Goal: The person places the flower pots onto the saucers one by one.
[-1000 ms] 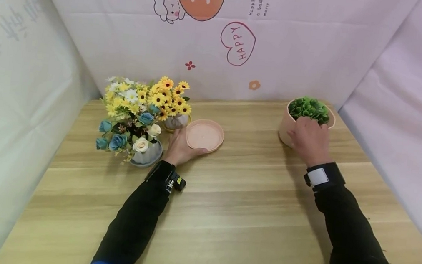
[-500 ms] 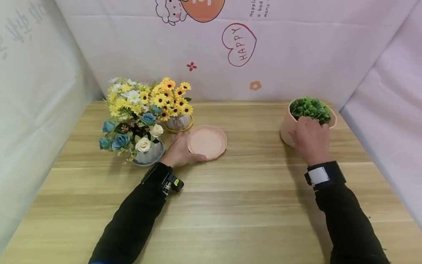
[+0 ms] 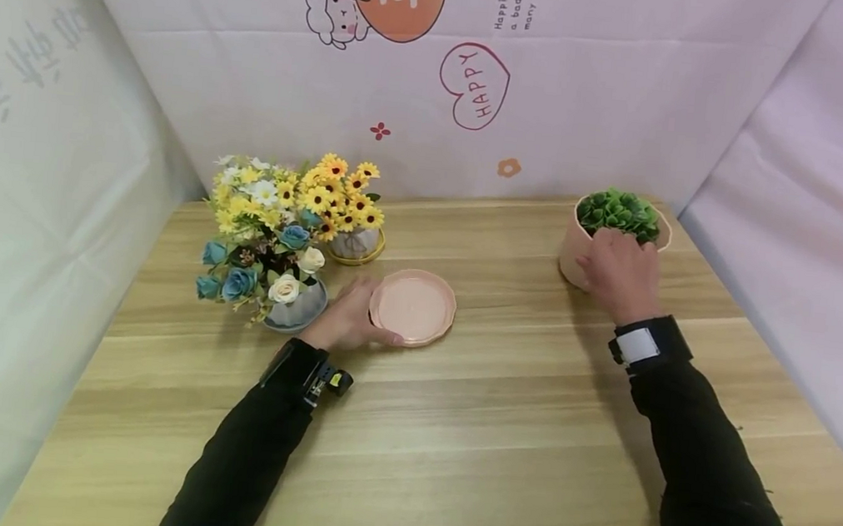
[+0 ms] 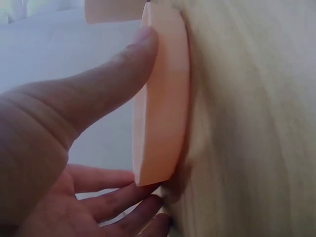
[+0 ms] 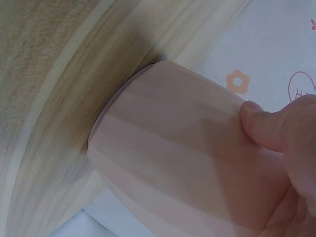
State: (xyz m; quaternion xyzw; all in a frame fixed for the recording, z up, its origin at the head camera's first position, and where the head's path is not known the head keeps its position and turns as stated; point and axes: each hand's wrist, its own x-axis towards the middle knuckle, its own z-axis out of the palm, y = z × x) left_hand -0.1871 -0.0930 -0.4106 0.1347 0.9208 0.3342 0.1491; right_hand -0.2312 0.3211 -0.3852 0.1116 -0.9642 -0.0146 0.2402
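In the head view, my left hand holds a round pink plant-pot saucer by its left side. The left wrist view shows the thumb on the rim of the saucer and the other fingers at its edge, close to the tabletop. At the far right, my right hand grips the near rim of a pink flowerpot with a leafy green plant in it. In the right wrist view the thumb lies on the outer wall of the flowerpot, whose base meets the table. The right hand's other fingers are mostly hidden.
Left of the saucer stand potted artificial flowers: yellow sunflower-like blooms, yellow and white daisies, and blue and cream roses in a grey pot. The wooden table meets a printed white cloth behind.
My left hand has moved the saucer toward me across the table, away from the sunflower pot. My right hand and the flowerpot have stayed in place.
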